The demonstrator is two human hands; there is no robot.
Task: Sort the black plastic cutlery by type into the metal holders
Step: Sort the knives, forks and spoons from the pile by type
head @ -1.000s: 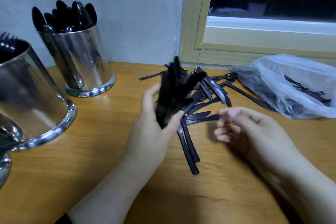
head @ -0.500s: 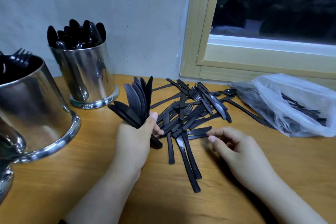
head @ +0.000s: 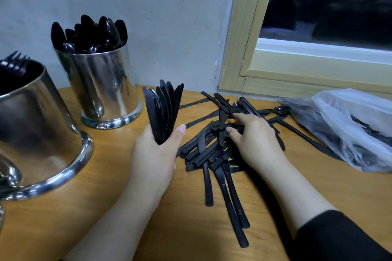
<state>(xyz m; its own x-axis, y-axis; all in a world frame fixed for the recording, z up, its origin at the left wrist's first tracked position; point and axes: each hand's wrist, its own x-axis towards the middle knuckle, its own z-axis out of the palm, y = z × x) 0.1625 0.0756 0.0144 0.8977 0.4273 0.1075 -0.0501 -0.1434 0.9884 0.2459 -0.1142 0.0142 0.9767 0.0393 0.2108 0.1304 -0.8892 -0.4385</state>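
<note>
My left hand (head: 156,154) grips a bunch of black plastic knives (head: 164,110), blades pointing up, just left of the loose pile of black cutlery (head: 214,150) on the wooden table (head: 106,207). My right hand (head: 252,135) lies on top of that pile, fingers curled around a black piece in it; which type it is I cannot tell. A metal holder full of spoons (head: 101,85) stands at the back left. A larger metal holder with forks (head: 31,125) stands at the near left.
A clear plastic bag (head: 350,127) with more black cutlery lies at the right, under the wooden window frame (head: 239,48). A white wall rises behind the holders. Part of another metal rim shows at the far left edge.
My left hand has gathered the fanned knives into a tighter upright bunch. My right hand has moved forward from the table onto the pile and closed on a piece there.
</note>
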